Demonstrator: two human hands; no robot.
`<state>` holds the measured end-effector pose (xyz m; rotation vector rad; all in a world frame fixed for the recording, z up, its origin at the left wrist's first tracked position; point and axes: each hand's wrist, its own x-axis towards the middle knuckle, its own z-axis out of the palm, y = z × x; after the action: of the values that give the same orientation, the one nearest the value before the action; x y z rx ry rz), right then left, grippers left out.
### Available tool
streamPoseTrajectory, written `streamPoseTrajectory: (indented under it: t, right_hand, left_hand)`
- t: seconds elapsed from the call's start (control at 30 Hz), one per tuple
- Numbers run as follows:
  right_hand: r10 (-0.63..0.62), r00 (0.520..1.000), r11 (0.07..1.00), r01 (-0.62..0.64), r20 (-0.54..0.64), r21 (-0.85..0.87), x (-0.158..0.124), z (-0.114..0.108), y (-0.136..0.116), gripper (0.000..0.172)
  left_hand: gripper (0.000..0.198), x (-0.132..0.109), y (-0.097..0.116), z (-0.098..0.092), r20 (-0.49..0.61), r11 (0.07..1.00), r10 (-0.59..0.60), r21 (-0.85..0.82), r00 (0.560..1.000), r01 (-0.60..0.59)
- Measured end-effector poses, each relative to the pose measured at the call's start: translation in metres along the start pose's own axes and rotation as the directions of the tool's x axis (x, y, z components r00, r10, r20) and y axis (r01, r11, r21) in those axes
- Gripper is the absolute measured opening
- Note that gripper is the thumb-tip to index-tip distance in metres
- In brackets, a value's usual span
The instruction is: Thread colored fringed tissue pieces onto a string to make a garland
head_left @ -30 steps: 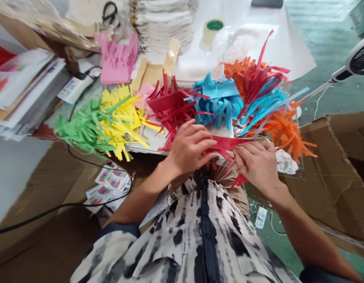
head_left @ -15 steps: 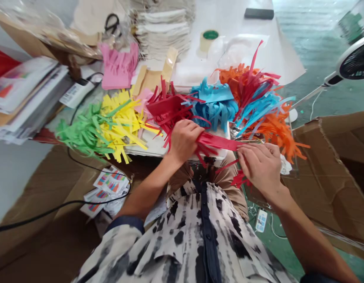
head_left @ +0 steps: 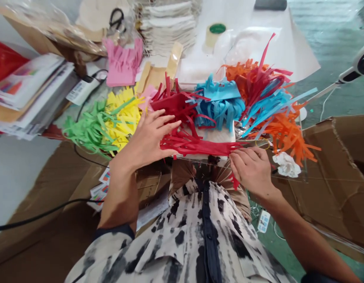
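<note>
A red paper tassel (head_left: pixel 202 147) lies stretched along the table's front edge, its fringe strips pointing left. My right hand (head_left: pixel 251 167) is closed on its right end, and a few red strips hang below those fingers. My left hand (head_left: pixel 149 137) has its fingers spread over the tassel's left end and holds nothing; whether the palm touches the strips I cannot tell. Behind lies a pile of red fringed paper (head_left: pixel 173 104). To its right sits blue fringed paper (head_left: pixel 220 102), and to its left are yellow fringes (head_left: pixel 123 114) and green fringes (head_left: pixel 89 125).
Orange fringes (head_left: pixel 285 135) and a crumpled white paper (head_left: pixel 286 164) lie at the right. Pink fringed paper (head_left: pixel 123 63), scissors (head_left: pixel 116 19) and a tape roll (head_left: pixel 216 33) are farther back. Cardboard boxes (head_left: pixel 341 157) flank the table, with a fan (head_left: pixel 355 65) at right.
My left hand has let go of the red tassel, moved left and spread its fingers. The tassel has come down flatter along the table edge, my right hand still gripping its end.
</note>
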<state>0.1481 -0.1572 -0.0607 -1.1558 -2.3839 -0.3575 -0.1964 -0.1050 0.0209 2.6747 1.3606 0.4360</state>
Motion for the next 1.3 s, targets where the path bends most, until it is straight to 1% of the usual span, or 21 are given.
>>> streamPoseTrajectory:
  t: [0.03, 0.07, 0.13, 0.17, 0.2, 0.23, 0.3, 0.37, 0.43, 0.53, 0.63, 0.77, 0.87, 0.93, 0.97, 1.03, 1.1, 1.13, 1.2, 1.3]
  right_hand:
    - [0.004, 1.000, 1.000, -0.004, 0.016, -0.004, 0.001, -0.003, 0.000, 0.007]
    - [0.012, 0.999, 1.000, -0.012, 0.035, -0.010, 0.002, -0.006, -0.001, 0.008]
    - [0.032, 0.996, 0.999, -0.031, 0.078, -0.012, 0.003, -0.013, -0.002, 0.009]
    - [0.043, 0.994, 0.999, -0.043, 0.098, -0.005, 0.003, -0.016, -0.002, 0.010]
    - [0.052, 0.992, 0.999, -0.053, 0.116, 0.008, 0.003, -0.020, -0.003, 0.011]
    - [0.060, 0.990, 0.998, -0.063, 0.127, 0.024, 0.002, -0.022, -0.004, 0.010]
    - [0.072, 0.987, 0.996, -0.079, 0.142, 0.047, 0.000, -0.026, -0.005, 0.011]
    - [0.073, 0.984, 0.995, -0.083, 0.164, 0.056, -0.003, -0.026, -0.006, 0.020]
    - [0.053, 0.981, 0.995, -0.069, 0.189, 0.076, -0.006, -0.024, -0.005, 0.025]
    - [0.045, 0.983, 0.989, -0.068, 0.176, 0.128, -0.008, -0.018, 0.000, 0.020]
    - [0.129, 0.974, 0.971, -0.162, 0.184, 0.177, -0.007, -0.015, 0.005, 0.015]
    - [0.283, 0.932, 0.912, -0.334, 0.227, 0.236, -0.003, -0.015, 0.006, 0.020]
    - [0.374, 0.898, 0.892, -0.417, 0.232, 0.177, 0.000, -0.015, 0.002, 0.023]
    - [0.386, 0.892, 0.899, -0.421, 0.234, 0.122, 0.002, -0.016, -0.001, 0.024]
    - [0.374, 0.896, 0.905, -0.409, 0.240, 0.116, 0.002, -0.017, -0.002, 0.024]
    - [0.329, 0.905, 0.909, -0.381, 0.270, 0.167, 0.003, -0.020, -0.004, 0.020]
    - [0.307, 0.907, 0.892, -0.380, 0.290, 0.245, 0.002, -0.023, -0.003, 0.018]
    - [0.319, 0.904, 0.883, -0.392, 0.284, 0.259, 0.001, -0.023, -0.002, 0.018]
    - [0.359, 0.897, 0.883, -0.416, 0.257, 0.219, -0.002, -0.023, 0.001, 0.018]
    - [0.363, 0.901, 0.913, -0.395, 0.239, 0.103, -0.003, -0.018, 0.005, 0.018]
  left_hand:
    - [0.068, 0.001, 0.012, 0.004, -0.073, 0.999, 0.034, -0.035, 0.997, -0.037]
    - [0.059, 0.002, 0.026, 0.012, -0.121, 0.994, 0.069, -0.074, 0.990, -0.079]
    - [0.046, 0.004, 0.054, 0.034, -0.218, 0.972, 0.210, -0.060, 0.953, -0.228]
    - [0.037, 0.005, 0.067, 0.048, -0.226, 0.964, 0.252, -0.032, 0.941, -0.266]
    - [0.026, 0.005, 0.077, 0.063, -0.229, 0.968, 0.243, -0.002, 0.943, -0.250]
    - [0.019, 0.004, 0.085, 0.076, -0.237, 0.979, 0.203, 0.028, 0.950, -0.202]
    - [0.016, 0.002, 0.093, 0.097, -0.229, 0.986, 0.168, 0.050, 0.959, -0.161]
    - [0.018, -0.001, 0.094, 0.108, -0.205, 0.986, 0.168, 0.044, 0.964, -0.163]
    - [0.019, -0.004, 0.092, 0.110, -0.179, 0.984, 0.180, 0.022, 0.967, -0.179]
    - [0.018, -0.005, 0.087, 0.104, -0.154, 0.987, 0.156, -0.005, 0.976, -0.159]
    - [0.016, -0.003, 0.080, 0.096, -0.144, 0.997, 0.078, -0.018, 0.987, -0.081]
    - [0.017, 0.002, 0.068, 0.086, -0.113, 0.994, -0.039, -0.103, 0.993, 0.028]
    - [0.018, 0.005, 0.064, 0.084, -0.096, 0.976, -0.139, -0.179, 0.986, 0.120]
    - [0.016, 0.006, 0.063, 0.085, -0.097, 0.969, -0.167, -0.198, 0.981, 0.145]
    - [0.014, 0.005, 0.062, 0.086, -0.098, 0.969, -0.163, -0.202, 0.982, 0.140]
    - [0.010, 0.004, 0.062, 0.087, -0.113, 0.977, -0.115, -0.192, 0.987, 0.092]
    - [0.015, 0.001, 0.063, 0.090, -0.170, 0.989, -0.037, -0.147, 0.985, 0.012]
    - [0.018, 0.000, 0.063, 0.091, -0.203, 0.993, 0.007, -0.117, 0.979, -0.032]
    - [0.021, -0.003, 0.065, 0.096, -0.250, 0.991, 0.099, -0.066, 0.963, -0.119]
    - [0.024, -0.006, 0.068, 0.102, -0.259, 0.979, 0.195, -0.009, 0.946, -0.205]
